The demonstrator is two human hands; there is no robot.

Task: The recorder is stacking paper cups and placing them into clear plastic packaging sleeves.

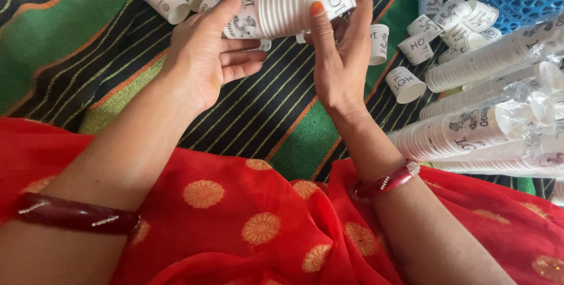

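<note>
Here, mid-stacking: nested stack of white paper cups (296,4) held tilted above the striped mat (258,109), clamped in the right hand (339,56), fingers wrapped around it. Left hand (205,56) half open, thumb tip touching the stack's ribbed rims, holding nothing. Loose cups (405,84) scattered beyond and right of the hands; sleeved stacks (482,126) farther right. Probably next: picking another loose cup, needing a free left-hand pinch.

Head view, looking down, close over lap
</note>
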